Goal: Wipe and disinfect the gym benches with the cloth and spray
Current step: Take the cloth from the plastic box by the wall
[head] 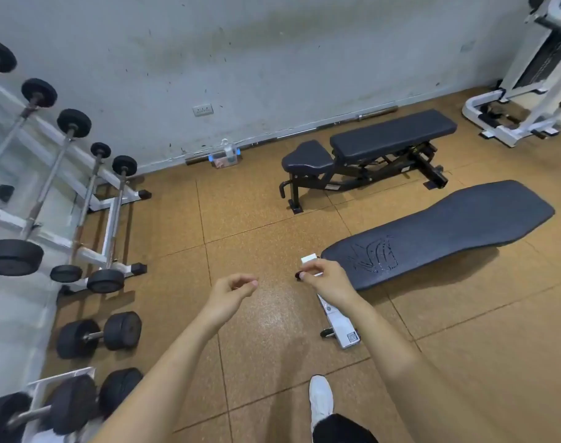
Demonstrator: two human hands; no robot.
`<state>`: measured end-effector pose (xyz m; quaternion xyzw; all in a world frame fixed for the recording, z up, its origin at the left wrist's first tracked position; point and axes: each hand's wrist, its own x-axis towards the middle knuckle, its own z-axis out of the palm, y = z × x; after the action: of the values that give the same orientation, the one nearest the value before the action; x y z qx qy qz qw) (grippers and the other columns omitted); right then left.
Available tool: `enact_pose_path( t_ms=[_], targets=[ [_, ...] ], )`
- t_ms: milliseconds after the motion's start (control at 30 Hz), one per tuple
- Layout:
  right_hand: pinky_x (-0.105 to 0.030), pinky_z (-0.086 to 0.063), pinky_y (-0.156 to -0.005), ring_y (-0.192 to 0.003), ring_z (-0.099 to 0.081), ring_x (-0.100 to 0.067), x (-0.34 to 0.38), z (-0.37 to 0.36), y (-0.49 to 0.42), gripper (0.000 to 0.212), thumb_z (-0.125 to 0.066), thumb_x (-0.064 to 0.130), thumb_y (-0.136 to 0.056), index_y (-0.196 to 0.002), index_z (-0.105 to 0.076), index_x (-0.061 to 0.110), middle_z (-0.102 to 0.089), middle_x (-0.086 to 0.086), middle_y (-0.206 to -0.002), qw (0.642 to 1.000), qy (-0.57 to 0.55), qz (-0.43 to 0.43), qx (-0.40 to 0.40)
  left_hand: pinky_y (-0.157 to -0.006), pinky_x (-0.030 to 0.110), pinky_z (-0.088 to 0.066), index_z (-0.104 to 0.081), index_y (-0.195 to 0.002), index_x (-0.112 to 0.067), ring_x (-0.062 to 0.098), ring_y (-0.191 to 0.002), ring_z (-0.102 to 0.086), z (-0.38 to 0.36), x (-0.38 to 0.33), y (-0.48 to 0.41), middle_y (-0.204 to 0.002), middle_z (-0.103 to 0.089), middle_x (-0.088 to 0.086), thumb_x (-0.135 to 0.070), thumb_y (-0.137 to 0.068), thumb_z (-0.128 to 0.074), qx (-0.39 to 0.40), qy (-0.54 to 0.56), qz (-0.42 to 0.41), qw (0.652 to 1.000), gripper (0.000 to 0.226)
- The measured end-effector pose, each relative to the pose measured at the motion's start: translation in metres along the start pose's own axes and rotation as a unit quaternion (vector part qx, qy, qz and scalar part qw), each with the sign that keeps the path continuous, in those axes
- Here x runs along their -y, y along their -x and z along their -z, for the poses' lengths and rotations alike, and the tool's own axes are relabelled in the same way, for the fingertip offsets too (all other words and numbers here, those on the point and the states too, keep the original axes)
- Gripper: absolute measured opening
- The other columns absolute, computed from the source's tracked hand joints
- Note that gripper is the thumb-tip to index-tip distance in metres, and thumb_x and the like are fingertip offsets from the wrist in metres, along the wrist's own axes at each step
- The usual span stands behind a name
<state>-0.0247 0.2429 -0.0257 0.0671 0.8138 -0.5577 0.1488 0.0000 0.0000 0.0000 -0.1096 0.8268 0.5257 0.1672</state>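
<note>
The spray bottle (229,151) and what looked like a cloth (221,163) sat in a clear tub (212,158) by the wall, upper centre of the frame, well apart from both hands. The bottle seemed light and rigid, best gripped round its body; the cloth seemed limp. The left hand (232,290) hung loosely curled and empty, and whether the curled right hand (325,278) pinched anything could not be told

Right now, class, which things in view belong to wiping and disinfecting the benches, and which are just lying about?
For the job: near bench, far bench, spray bottle in the clear box by the wall. No cloth clearly visible.
Lying about: dumbbells, barbell rack, floor barbell, white machine.
</note>
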Motion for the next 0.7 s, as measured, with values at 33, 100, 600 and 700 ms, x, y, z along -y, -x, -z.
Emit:
enact_pose_path(
  t_ms=[33,100,600,700],
  targets=[
    [-0.011,-0.043,-0.072,-0.1,-0.064,-0.01,0.0,0.003,-0.016,0.016,-0.07,0.02,-0.094,-0.108,-0.075,0.015,-0.073,0.003,-0.106,1.0,0.003,-0.001,0.008,-0.08,0.021,-0.048,-0.076,-0.111,-0.022,0.013,-0.096,-0.069,-0.003,-0.003,-0.013,-0.111,-0.074,0.002,-0.026,-0.099,-0.068,0.003,0.008,0.006,1.0,0.014],
    [-0.01,-0.043,-0.071,-0.099,-0.065,-0.009,-0.003,0.005,-0.046,0.018,-0.07,0.021,-0.093,-0.11,-0.075,0.015,-0.073,0.002,-0.106,0.999,0.014,-0.022,0.021,-0.082,0.024,-0.047,-0.076,-0.108,-0.025,0.013,-0.095,-0.069,-0.005,-0.005,-0.036,-0.11,-0.075,0.001,-0.028,-0.099,-0.07,-0.004,0.017,0.034,0.999,0.012],
    [-0.03,-0.051,-0.085,-0.091,-0.063,-0.02,0.072,-0.049,-0.34,0.023,-0.066,0.013,-0.097,-0.118,-0.068,0.005,-0.066,-0.01,-0.102,0.986,0.09,-0.072,0.124,-0.089,0.028,-0.049,-0.077,-0.109,-0.025,0.013,-0.101,-0.07,0.092,0.006,-0.286,-0.11,-0.076,-0.002,-0.024,-0.099,-0.068,-0.043,0.111,0.101,0.988,0.013],
    [-0.023,-0.049,-0.078,-0.09,-0.061,-0.02,0.108,-0.067,-0.409,0.023,-0.066,0.011,-0.097,-0.118,-0.068,0.002,-0.064,-0.011,-0.098,0.979,0.114,-0.086,0.144,-0.085,0.026,-0.048,-0.077,-0.107,-0.023,0.014,-0.098,-0.068,0.135,-0.001,-0.354,-0.109,-0.076,-0.003,-0.02,-0.099,-0.068,-0.06,0.125,0.102,0.985,0.013]
  ],
)
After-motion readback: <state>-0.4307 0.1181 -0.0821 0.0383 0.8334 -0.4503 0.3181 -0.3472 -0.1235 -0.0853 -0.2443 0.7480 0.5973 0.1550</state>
